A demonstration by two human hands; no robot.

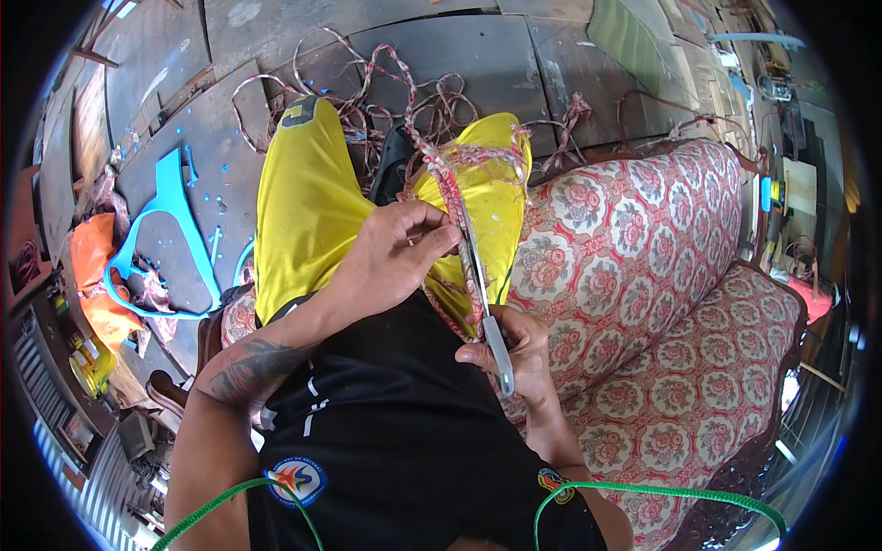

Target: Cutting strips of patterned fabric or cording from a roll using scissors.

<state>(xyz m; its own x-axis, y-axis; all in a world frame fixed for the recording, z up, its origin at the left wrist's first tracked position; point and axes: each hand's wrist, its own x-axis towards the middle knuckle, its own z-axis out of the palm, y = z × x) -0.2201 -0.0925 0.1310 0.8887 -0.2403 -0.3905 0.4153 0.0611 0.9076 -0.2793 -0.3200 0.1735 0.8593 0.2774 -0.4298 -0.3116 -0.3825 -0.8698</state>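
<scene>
My left hand (pixel 404 250) pinches a red-and-white braided cord (pixel 445 179) between thumb and fingers, above my lap. The cord comes down from the loops on the floor, passes over my thigh and runs on toward my right hand (pixel 524 356). That hand is closed around a tool that looks like a knife (pixel 499 349), with a grey handle and a long thin metal blade. The blade lies lengthwise against the cord, its tip pointing away from me near my left fingers. Frayed strands wrap my right knee. My right fingertips are partly hidden.
On my right is a sofa with red-and-white floral upholstery (pixel 634 230). Tangled cord loops (pixel 367 83) lie on the dark board floor (pixel 450 55). To the left are a blue cut-out sheet piece (pixel 193 243), small blue scraps and an orange cloth (pixel 92 253).
</scene>
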